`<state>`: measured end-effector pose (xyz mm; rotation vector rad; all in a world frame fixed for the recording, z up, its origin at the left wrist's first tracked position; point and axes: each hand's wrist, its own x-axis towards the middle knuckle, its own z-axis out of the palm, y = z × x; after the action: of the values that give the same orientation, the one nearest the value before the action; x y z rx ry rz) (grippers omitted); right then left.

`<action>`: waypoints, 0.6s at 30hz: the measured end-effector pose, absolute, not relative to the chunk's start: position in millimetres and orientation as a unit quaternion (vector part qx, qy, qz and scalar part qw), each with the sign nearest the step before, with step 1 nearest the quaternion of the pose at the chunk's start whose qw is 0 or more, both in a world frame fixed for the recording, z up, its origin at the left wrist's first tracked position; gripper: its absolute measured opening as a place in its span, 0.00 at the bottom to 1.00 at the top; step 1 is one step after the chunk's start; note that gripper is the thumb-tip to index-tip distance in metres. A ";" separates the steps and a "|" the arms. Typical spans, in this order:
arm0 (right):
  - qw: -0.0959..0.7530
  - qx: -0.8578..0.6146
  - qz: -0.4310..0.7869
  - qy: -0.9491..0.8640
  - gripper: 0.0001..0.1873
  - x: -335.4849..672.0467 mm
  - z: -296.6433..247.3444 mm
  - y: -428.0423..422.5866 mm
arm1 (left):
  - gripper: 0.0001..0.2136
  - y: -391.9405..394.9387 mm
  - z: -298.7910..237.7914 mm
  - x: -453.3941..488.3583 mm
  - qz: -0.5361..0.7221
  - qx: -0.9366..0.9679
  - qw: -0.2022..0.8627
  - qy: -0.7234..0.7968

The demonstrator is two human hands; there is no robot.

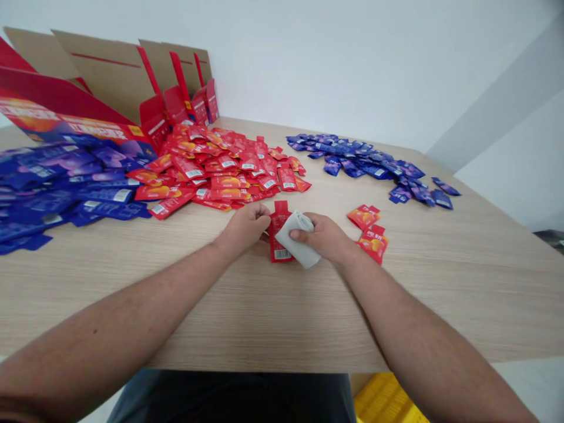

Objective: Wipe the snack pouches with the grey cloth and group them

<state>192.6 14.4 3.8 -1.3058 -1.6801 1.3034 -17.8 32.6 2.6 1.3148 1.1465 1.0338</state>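
Pinched at its left edge, a red pouch (pixel 278 235) with a barcode near its bottom is upright in my left hand (pixel 249 226). My right hand (pixel 326 235) grips a folded white cloth (pixel 300 249), thumb on top, and the cloth overlaps the pouch's right side. Part of the pouch is hidden behind the cloth. Just right of my right hand lie a red pouch with orange fruit print (pixel 373 242) and another red pouch (pixel 364 216), close together on the table.
A heap of red pouches (pixel 229 170) lies beyond my hands. Blue pouches are piled at left (pixel 88 182) and spread at back right (pixel 361 155). Open cardboard boxes (pixel 106 70) stand at back left on the wooden table (pixel 264 329). A yellow crate (pixel 388 402) sits below.
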 end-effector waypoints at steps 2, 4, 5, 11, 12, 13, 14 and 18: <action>0.319 -0.512 0.472 -0.643 0.24 192.0 1.0 15.6 | 0.03 31.8 0.1 -18.1 0.432 0.550 0.529 0.480; 0.315 -0.523 0.456 -0.647 0.23 190.6 1.7 15.1 | 0.05 30.5 -0.8 -18.6 0.426 0.556 0.526 0.482; 0.313 -0.533 0.440 -0.652 0.23 189.7 3.5 14.3 | 0.06 29.7 -0.6 -18.6 0.421 0.559 0.530 0.479; 0.301 -0.594 0.251 -0.703 0.18 185.4 27.6 5.1 | 0.06 20.9 4.0 -18.5 0.369 0.622 0.533 0.440; 0.288 -0.585 0.245 -0.717 0.18 185.4 31.4 3.6 | 0.06 19.6 4.5 -18.9 0.360 0.643 0.517 0.434; 0.276 -0.577 0.243 -0.729 0.18 185.7 34.4 2.2 | 0.06 18.6 4.7 -19.6 0.353 0.666 0.503 0.424; 0.270 -0.574 0.240 -0.735 0.18 186.2 36.4 1.1 | 0.07 18.0 4.7 -20.4 0.346 0.686 0.492 0.408; 0.283 -0.595 0.251 -0.709 0.18 188.0 37.2 -0.3 | 0.06 19.2 2.7 -23.3 0.317 0.728 0.492 0.358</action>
<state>188.0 -0.3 37.2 -1.5931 -1.8981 0.6709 -23.3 19.2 2.7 1.7661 0.8678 0.7687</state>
